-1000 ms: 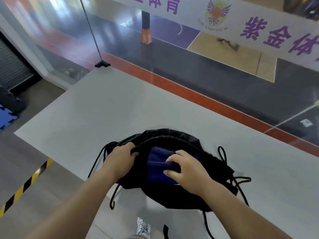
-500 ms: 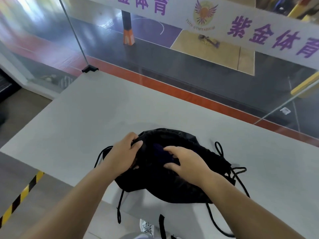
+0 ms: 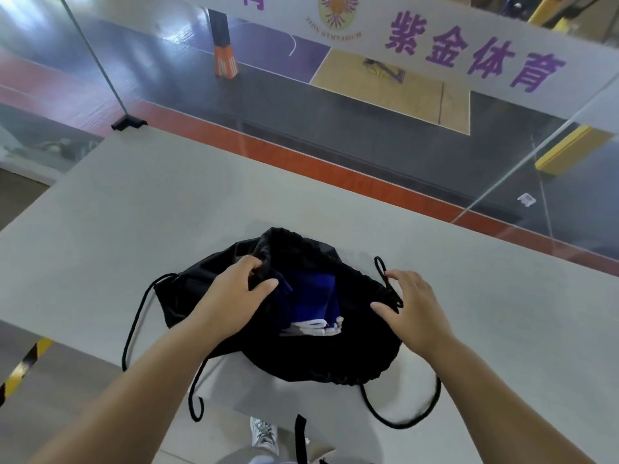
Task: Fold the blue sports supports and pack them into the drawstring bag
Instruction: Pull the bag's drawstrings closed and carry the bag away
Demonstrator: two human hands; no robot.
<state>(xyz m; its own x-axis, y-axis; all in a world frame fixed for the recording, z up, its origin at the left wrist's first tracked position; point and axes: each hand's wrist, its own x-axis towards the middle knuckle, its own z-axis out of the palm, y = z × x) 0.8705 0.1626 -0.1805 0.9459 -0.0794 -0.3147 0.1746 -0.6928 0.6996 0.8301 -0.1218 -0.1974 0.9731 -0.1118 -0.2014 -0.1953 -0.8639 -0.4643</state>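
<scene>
Black drawstring bag (image 3: 315,360) lying on grey table (image 3: 140,202), mouth gaping open between both hands. Left hand (image 3: 234,303) pinching bag's rim, fingers closed on black fabric. Blue sports supports (image 3: 311,296) sitting inside bag, just right of left hand, white lettering showing at near edge. Right hand (image 3: 412,313) spreading loosely, fingers apart, gripping nothing, resting at bag's right rim beside drawstring cord loop (image 3: 385,276). More cord trailing off table edge below right hand.
</scene>
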